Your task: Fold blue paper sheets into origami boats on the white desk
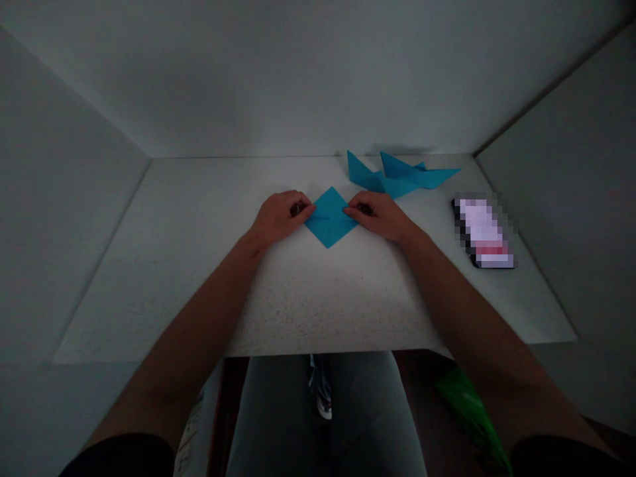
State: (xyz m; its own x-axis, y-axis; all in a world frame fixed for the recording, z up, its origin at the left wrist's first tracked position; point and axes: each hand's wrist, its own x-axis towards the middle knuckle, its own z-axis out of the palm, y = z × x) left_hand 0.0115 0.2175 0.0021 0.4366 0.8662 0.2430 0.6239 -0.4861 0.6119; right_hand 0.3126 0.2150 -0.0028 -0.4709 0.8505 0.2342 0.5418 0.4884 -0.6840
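Observation:
A blue sheet of origami paper (330, 218), folded into a diamond with creases across its middle, lies in front of me on the white table. My left hand (284, 215) pinches its left corner between thumb and fingers. At the opposite corner, my right hand (376, 213) grips the paper the same way. The fingertips cover parts of both side corners. Just beyond my right hand sit folded blue paper boats (405, 177), with pointed ends standing up; they overlap one another.
A phone (484, 232) with a lit, blurred screen lies on the right of the white table (318, 305). White walls (298, 79) enclose the back and sides. Below the front edge are my legs (278, 411) and a green bag-like thing (467, 411).

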